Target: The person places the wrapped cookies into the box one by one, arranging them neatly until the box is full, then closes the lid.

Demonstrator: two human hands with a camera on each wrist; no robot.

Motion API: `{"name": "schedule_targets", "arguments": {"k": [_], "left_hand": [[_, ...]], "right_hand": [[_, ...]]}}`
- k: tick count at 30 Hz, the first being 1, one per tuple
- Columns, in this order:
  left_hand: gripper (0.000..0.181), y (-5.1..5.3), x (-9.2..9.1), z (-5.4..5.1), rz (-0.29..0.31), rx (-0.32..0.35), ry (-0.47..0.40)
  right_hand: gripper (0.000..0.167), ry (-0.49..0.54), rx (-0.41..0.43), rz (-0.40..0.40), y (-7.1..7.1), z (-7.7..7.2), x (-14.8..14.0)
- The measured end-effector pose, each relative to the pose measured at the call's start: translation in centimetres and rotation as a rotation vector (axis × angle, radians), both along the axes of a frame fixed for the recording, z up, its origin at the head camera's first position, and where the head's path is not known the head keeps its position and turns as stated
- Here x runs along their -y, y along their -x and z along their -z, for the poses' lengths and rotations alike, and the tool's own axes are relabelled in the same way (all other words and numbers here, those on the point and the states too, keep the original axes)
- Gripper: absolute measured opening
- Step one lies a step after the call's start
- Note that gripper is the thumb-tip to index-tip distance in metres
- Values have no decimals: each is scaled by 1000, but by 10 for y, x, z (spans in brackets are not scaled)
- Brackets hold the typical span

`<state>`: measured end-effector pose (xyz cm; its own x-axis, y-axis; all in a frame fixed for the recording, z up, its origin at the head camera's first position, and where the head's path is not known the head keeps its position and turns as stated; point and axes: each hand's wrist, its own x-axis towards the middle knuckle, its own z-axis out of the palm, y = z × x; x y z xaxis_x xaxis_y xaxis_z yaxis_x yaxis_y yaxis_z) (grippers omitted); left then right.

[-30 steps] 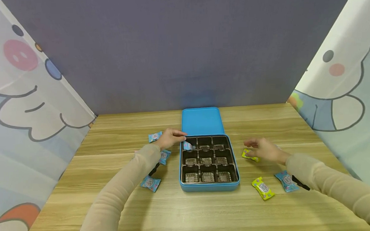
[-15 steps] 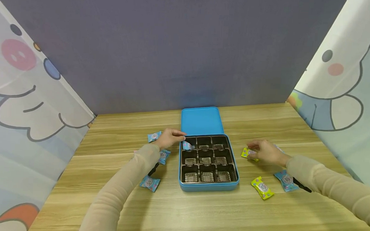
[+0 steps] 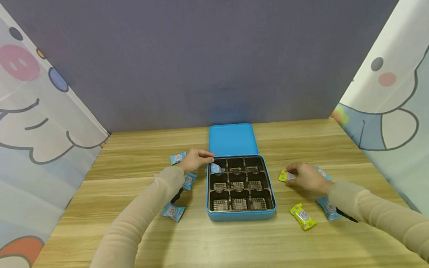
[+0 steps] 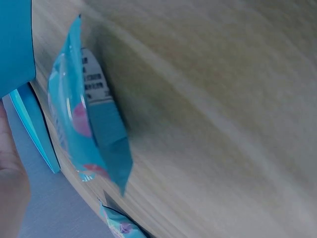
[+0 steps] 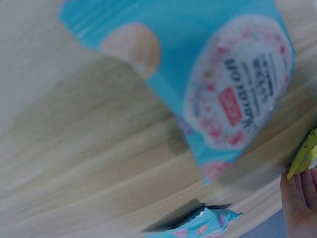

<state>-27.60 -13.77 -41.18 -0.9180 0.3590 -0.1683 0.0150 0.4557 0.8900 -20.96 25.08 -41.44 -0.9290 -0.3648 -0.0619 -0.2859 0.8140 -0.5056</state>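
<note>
At the blue tin (image 3: 240,216), my left hand (image 3: 194,160) reaches over the left rim at the far-left compartment. A blue-wrapped candy (image 3: 217,169) is in that compartment, just below the thumb and index finger. Whether they pinch its end cannot be made out; the left wrist view shows only part of the hand (image 4: 11,193). To the right of the tin, my right hand (image 3: 309,178) pinches a yellow-wrapped candy (image 3: 283,175) on the table. In the right wrist view the fingertips meet the yellow wrapper (image 5: 302,157).
The tin's lid (image 3: 233,139) lies open behind it; its black tray has several compartments. Blue candies (image 3: 173,212) lie left of the tin. Near the right arm are another yellow candy (image 3: 302,216) and blue ones (image 3: 328,208). A grey panel (image 3: 217,62) stands behind the table.
My right hand has come down onto the yellow candy, and its fingers have closed on it. The left hand has stayed at the same compartment.
</note>
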Motion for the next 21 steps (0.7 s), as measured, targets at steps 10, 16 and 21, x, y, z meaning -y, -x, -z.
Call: {"name": "schedule_targets", "arguments": {"k": [10, 16, 21], "left_hand": [[33, -16, -8, -19, 12, 21, -11], [31, -12, -9, -22, 9, 2, 11], [30, -2, -3, -1, -3, -31, 11]], "right_hand": [[36, -12, -17, -69, 0, -4, 2], [36, -47, -46, -94, 5, -7, 3], [37, -83, -71, -119, 7, -6, 6]]}}
